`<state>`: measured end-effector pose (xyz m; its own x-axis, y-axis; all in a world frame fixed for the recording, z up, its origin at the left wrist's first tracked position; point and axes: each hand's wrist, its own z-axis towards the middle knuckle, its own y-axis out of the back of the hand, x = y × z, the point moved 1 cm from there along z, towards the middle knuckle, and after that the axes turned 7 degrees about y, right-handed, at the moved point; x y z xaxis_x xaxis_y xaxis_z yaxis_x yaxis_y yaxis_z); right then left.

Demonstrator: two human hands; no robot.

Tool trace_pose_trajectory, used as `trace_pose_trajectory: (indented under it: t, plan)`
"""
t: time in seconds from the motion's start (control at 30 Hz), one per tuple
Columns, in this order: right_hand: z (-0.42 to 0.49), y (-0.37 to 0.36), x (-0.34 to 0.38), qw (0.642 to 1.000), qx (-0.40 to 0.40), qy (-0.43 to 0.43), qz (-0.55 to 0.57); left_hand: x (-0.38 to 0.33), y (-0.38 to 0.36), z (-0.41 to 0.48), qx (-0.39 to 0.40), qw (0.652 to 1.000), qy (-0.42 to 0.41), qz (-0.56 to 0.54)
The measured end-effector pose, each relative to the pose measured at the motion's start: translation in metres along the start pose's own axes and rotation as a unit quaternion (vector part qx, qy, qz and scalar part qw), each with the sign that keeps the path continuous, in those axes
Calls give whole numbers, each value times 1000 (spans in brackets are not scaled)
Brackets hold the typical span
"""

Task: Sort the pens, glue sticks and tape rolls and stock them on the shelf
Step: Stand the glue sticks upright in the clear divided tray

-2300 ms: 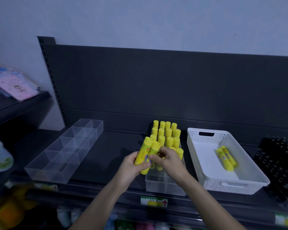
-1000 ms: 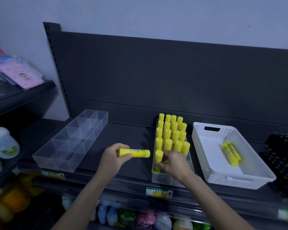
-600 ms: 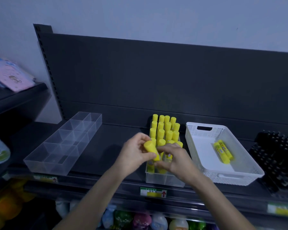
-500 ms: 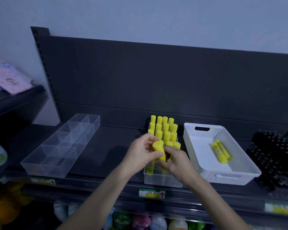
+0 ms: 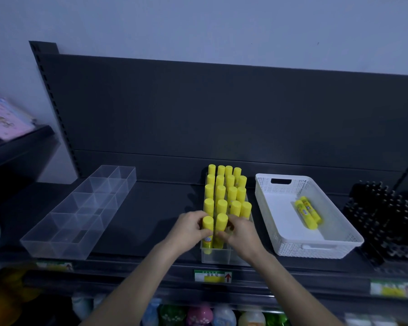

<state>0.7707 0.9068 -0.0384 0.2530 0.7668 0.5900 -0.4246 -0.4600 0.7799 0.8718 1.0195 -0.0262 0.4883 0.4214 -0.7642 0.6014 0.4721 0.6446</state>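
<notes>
Several yellow glue sticks (image 5: 226, 187) stand upright in rows in a clear narrow bin (image 5: 218, 256) at the shelf's middle. My left hand (image 5: 187, 231) grips the front-left glue stick (image 5: 208, 228), which stands in the bin. My right hand (image 5: 242, 232) holds the glue stick (image 5: 221, 225) beside it, fingers curled round its lower part. Two more glue sticks (image 5: 307, 212) lie flat in a white perforated basket (image 5: 316, 249) to the right.
A clear divided organiser (image 5: 80, 212) sits at the left of the dark shelf (image 5: 151, 217). A black spiky rack (image 5: 386, 220) stands at the far right. Pink packets (image 5: 5, 118) lie on a side shelf; bottles (image 5: 198, 315) fill the shelf below.
My left hand has brought its glue stick down from a raised tilt and stood it upright in the bin's front row. My right hand stays at the stick beside it.
</notes>
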Motion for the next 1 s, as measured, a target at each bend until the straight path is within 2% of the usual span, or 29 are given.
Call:
trace_pose_trajectory:
  t: [0.07, 0.53, 0.67, 0.8, 0.9, 1.0]
  plan:
    - [0, -4, -3, 999, 7, -5, -36, 1, 0, 1, 5, 1000, -10, 6]
    - [-2, -5, -7, 998, 11, -5, -59, 4, 4, 5, 39, 999, -6, 19]
    - [-9, 8, -10, 998, 19, 5, -59, -1, 11, -2, -4, 998, -5, 68]
    - [-25, 49, -22, 999, -21, 6, -31, -33, 6, -8, -61, 990, -35, 121]
    - [-38, 90, -51, 997, -67, -21, -8, -73, -21, -1, -110, 986, -78, 100]
    - [-52, 126, -95, 993, -89, -72, 5, -112, -67, 16, -102, 988, -96, 64]
